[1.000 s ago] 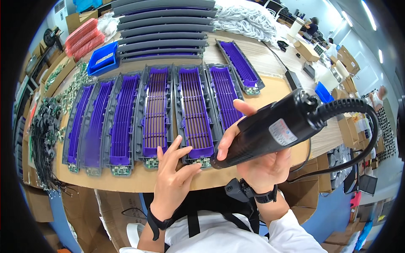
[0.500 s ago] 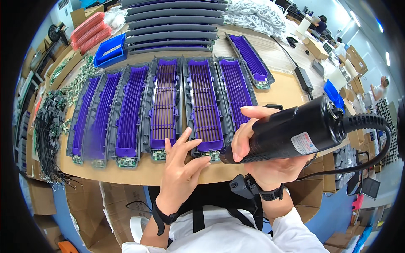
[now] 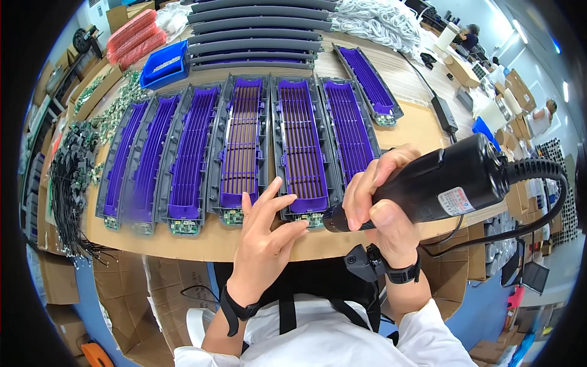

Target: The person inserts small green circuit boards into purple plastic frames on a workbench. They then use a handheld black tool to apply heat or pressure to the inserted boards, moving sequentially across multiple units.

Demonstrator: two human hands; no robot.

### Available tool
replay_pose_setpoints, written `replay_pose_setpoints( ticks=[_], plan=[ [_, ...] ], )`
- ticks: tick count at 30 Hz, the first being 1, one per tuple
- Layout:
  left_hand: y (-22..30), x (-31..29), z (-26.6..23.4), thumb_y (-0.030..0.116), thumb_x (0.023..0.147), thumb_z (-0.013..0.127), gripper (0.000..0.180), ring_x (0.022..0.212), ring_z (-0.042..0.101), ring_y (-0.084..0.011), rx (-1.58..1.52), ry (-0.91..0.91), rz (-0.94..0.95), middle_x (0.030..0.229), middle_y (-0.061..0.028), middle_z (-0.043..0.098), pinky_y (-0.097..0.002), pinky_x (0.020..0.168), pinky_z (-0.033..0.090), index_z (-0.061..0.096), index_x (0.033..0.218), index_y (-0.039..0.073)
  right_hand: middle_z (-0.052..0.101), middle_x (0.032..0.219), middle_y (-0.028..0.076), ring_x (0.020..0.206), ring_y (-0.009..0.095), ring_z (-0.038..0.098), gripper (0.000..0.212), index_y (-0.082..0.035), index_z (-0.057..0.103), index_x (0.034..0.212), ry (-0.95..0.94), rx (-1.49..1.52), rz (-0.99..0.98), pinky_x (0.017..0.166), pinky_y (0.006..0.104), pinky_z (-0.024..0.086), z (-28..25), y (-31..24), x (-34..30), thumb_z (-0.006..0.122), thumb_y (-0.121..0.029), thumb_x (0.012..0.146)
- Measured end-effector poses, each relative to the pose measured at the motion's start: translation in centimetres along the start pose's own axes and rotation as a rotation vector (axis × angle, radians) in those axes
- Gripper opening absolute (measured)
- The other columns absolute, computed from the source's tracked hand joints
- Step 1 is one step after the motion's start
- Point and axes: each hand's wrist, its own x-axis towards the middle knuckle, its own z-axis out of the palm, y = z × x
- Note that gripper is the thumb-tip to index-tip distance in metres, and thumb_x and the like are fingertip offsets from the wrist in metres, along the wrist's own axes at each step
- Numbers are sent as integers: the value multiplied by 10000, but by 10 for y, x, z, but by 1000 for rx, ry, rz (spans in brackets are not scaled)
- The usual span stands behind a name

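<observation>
The table [image 3: 422, 92] stretches beyond both hands, with a brown cardboard sheet [image 3: 183, 248] over its near part. Farthest ahead of the hands lies a stack of gray-and-purple panels [image 3: 254, 30]. Nearer, six gray-framed purple grille panels stand side by side, most of them left of the right hand; the fifth from the left, the grille panel [image 3: 299, 134] directly ahead of the left hand, has its near end at that hand's fingertips. A tangle of black wires [image 3: 73, 177] lies well to the left of both hands. The right hand [image 3: 397, 235] is wrapped around a black corded electric screwdriver [image 3: 440, 183], tilted with its nose down toward the left hand. The left hand [image 3: 263, 238] is spread wide, palm down, gripping nothing visible. A blue bin [image 3: 164, 77] sits ahead and left of it. Between its thumb and the screwdriver's nose is a small green circuit board [image 3: 313, 218]; the tool's tip cannot be made out.
</observation>
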Motion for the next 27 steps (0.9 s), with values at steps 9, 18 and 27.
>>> replay_pose_setpoints(
  ticks=[9, 18, 27],
  plan=[
    [-2, -1, 0, 25, 707, 774, 181, 1326, 460, -325, 8, -5, 0, 1201, -69, 596, -652, 1097, 220, 731, 839, 140, 558, 718, 42, 586, 106, 542, 435, 8, 498, 984, -162, -90, 34, 572, 219, 422, -6, -8, 2, 800, -154, 715],
    [-1, 0, 1, 69, 686, 799, 153, 1296, 494, -331, 8, 19, -4, 1164, -68, 629, -595, 1093, 242, 760, 807, 153, 574, 677, 25, 545, 84, 563, 168, 13, 581, 878, 127, 49, 124, 482, 214, 465, 15, -11, 8, 718, 36, 784],
    [-2, -1, 2, 57, 691, 794, 169, 1299, 490, -328, 11, 19, 0, 1167, -68, 627, -593, 1098, 237, 761, 823, 157, 612, 710, 79, 555, 115, 587, 312, 52, 555, 1040, 157, 61, 88, 489, 236, 459, 17, -9, 7, 718, 0, 779]
  ],
)
